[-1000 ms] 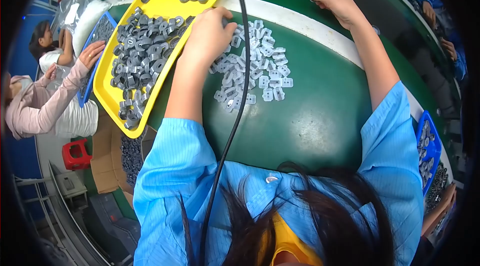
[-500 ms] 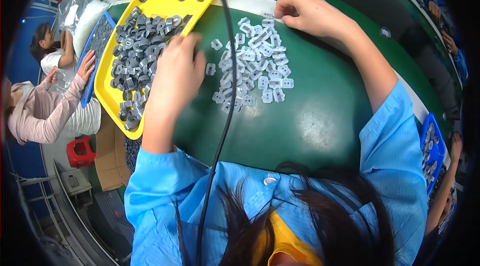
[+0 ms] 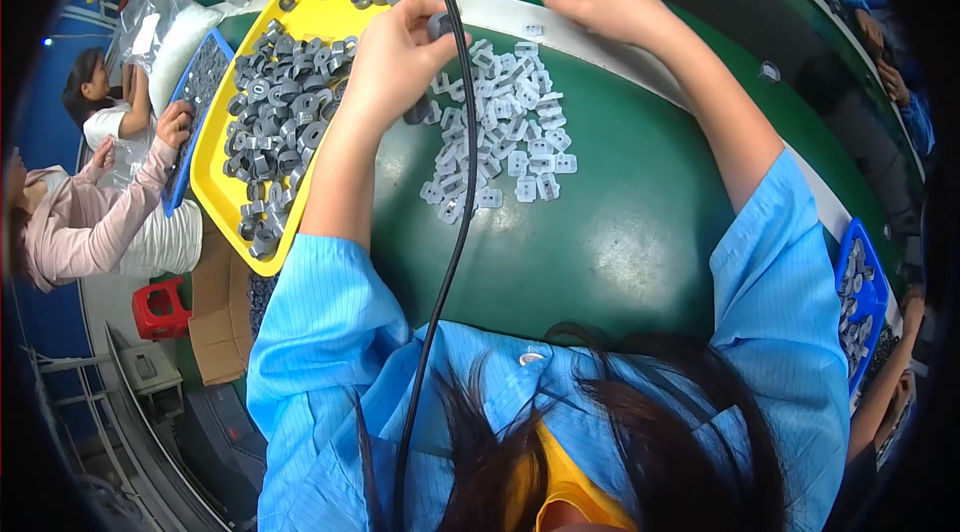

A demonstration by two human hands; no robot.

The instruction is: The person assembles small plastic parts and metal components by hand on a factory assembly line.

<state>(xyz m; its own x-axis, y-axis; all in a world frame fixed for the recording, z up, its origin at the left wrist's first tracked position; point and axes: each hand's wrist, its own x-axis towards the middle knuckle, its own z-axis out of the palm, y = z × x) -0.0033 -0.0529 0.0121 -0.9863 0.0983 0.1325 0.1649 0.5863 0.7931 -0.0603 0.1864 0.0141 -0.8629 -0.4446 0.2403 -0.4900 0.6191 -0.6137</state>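
Note:
My left hand (image 3: 398,60) is closed, pinching a dark grey ring-shaped part (image 3: 438,26) between thumb and fingertips, just right of the yellow tray's far corner. Another dark grey part (image 3: 418,113) shows beneath that hand, beside the pile of small translucent plastic pieces (image 3: 500,117) on the green table. Over the white strip (image 3: 655,69) at the table's far side hovers my right hand (image 3: 603,0), its fingers curled together. Whether they hold anything cannot be made out. One small translucent piece (image 3: 533,31) lies on the strip, left of my right fingers.
The yellow tray (image 3: 208,167) at left holds many grey ring parts (image 3: 275,102). A black cable (image 3: 462,202) hangs across the view. Blue trays stand at left (image 3: 177,182) and right (image 3: 877,307). Co-workers sit left and right. A green belt or surface runs beyond the strip.
My left hand has moved from the tray's right edge up and right, now with a grey ring part. My right hand has lifted away from the translucent piece on the strip.

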